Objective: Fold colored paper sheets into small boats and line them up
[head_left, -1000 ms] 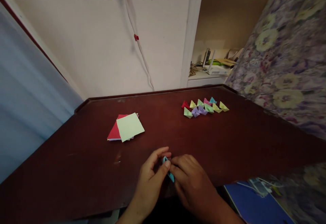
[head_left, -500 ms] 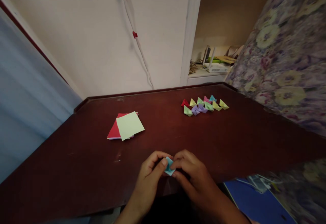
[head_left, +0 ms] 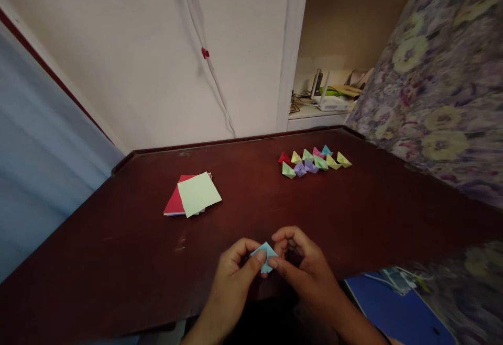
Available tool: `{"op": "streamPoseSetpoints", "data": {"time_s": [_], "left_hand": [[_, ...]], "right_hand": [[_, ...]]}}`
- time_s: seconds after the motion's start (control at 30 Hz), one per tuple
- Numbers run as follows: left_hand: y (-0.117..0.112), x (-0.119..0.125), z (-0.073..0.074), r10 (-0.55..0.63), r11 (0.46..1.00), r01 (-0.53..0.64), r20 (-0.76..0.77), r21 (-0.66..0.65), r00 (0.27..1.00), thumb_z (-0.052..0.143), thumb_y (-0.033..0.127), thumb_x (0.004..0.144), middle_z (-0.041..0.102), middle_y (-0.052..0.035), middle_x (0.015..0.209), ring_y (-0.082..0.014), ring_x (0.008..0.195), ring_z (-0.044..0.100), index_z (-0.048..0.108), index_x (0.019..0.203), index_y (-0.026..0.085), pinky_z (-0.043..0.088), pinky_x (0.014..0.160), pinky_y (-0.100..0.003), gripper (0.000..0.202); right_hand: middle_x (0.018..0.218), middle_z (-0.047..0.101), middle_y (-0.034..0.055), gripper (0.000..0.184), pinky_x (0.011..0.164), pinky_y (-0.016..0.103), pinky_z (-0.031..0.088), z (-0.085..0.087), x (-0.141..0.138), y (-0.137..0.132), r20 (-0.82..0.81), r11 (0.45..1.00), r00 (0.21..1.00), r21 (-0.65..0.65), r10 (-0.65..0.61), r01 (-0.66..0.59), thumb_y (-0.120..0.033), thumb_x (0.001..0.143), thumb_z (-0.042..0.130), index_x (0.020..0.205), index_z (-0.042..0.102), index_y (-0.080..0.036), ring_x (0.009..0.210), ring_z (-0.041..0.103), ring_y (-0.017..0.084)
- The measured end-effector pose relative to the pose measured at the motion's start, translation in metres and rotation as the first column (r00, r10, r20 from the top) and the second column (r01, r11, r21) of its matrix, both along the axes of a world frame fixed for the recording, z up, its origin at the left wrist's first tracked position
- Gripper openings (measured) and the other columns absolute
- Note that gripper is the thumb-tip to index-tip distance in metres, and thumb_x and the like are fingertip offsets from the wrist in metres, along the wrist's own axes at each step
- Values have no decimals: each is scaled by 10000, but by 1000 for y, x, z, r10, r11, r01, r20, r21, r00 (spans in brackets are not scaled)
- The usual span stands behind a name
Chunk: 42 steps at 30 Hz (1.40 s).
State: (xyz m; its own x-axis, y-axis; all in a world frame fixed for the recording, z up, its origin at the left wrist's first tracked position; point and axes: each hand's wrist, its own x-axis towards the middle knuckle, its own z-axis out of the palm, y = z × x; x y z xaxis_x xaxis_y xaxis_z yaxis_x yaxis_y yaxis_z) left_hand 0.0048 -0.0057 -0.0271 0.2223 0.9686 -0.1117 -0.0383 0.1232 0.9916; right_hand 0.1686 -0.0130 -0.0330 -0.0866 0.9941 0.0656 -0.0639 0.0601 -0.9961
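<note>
A small piece of folded light blue paper (head_left: 268, 249) is held between my two hands, just above the table's near edge. My left hand (head_left: 234, 271) pinches its left side, thumb laid across the front. On the right, my right hand (head_left: 304, 264) presses its thumb against the paper's lower right, while the index finger is lifted clear of it and curled. The paper shows a pointed top and a crease down its front. Fingers behind the paper are mostly hidden.
A stack of square coloured paper (head_left: 199, 194), pale green on top, lies at the left. Several folded paper boats (head_left: 310, 164) stand in two rows at the back right. A dark red table (head_left: 243, 193) carries them. Floral curtain (head_left: 440, 104) hangs at the right.
The blue paper has turned so that a point faces up and its front is flatter. My right index finger has come off the paper, and the thumb has moved onto its front.
</note>
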Motion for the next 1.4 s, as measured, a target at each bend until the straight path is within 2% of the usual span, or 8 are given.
{"op": "streamPoseSetpoints", "data": {"time_s": [0.1, 0.2, 0.3, 0.53, 0.87, 1.07, 1.17, 1.4], "left_hand": [[-1, 2, 5, 36, 999, -35, -51, 15, 998, 702, 377, 857, 633, 6, 673, -151, 660, 516, 694, 720, 170, 425, 627, -240, 249], [-3, 3, 8, 18, 999, -14, -99, 37, 995, 700, 378, 848, 606, 12, 656, -150, 642, 499, 681, 700, 173, 410, 603, -237, 253], [-5, 4, 9, -8, 999, 13, -113, 48, 994, 672, 389, 864, 592, 12, 669, -154, 654, 500, 671, 709, 177, 412, 611, -240, 263], [-4, 7, 4, -68, 998, 69, -65, 7, 996, 729, 460, 797, 567, 20, 652, -144, 616, 470, 640, 732, 180, 384, 583, -241, 301], [-3, 4, 11, -62, 997, 70, -191, 35, 980, 686, 408, 846, 536, 21, 612, -147, 604, 455, 596, 631, 183, 366, 570, -248, 324], [-5, 8, 7, -44, 999, 44, 21, 10, 999, 792, 449, 751, 627, -2, 752, -153, 662, 523, 692, 872, 183, 427, 612, -245, 308], [-4, 9, 3, 12, 1000, -12, 21, 20, 1000, 815, 403, 745, 651, -5, 716, -153, 660, 553, 716, 814, 173, 442, 624, -241, 261], [-1, 0, 1, 153, 985, -158, 81, 70, 985, 721, 324, 862, 693, 0, 752, -167, 714, 616, 694, 822, 195, 492, 679, -252, 137]], "right_hand": [[813, 586, -21, 255, 718, 293, 455, 5, 1, 0, 13, 1000, 1000, -22, 8, -8, -276, 817, 697, 1041, 595, -213, 758, 556, 166], [796, 587, 1, 109, 693, 295, 435, 8, 2, -1, 107, 999, 994, 27, 14, -17, -307, 875, 623, 861, 617, -200, 753, 540, 174], [732, 550, -3, 217, 646, 289, 407, 6, 0, 0, 157, 997, 987, 77, -34, 23, -312, 902, 570, 714, 566, -202, 706, 509, 171], [728, 536, -16, 209, 651, 278, 413, -4, -5, 2, 85, 987, 986, 83, -145, 138, -330, 903, 574, 734, 565, -206, 696, 510, 165], [740, 572, -6, 189, 660, 275, 410, 8, 3, 0, 176, 992, 984, 121, -41, 19, -273, 892, 611, 718, 603, -198, 712, 538, 164], [697, 587, -19, 223, 651, 262, 448, -12, -5, 3, -130, 987, 979, -36, -159, 155, -350, 902, 657, 740, 616, -201, 681, 546, 157], [698, 609, -22, 213, 645, 252, 456, -18, -10, 2, -209, 980, 959, -103, -190, 172, -374, 887, 689, 778, 627, -202, 674, 563, 152], [716, 601, -23, 214, 640, 244, 428, -10, -15, -4, -158, 989, 987, -140, 20, -43, -354, 857, 703, 760, 599, -194, 683, 550, 146]]}}
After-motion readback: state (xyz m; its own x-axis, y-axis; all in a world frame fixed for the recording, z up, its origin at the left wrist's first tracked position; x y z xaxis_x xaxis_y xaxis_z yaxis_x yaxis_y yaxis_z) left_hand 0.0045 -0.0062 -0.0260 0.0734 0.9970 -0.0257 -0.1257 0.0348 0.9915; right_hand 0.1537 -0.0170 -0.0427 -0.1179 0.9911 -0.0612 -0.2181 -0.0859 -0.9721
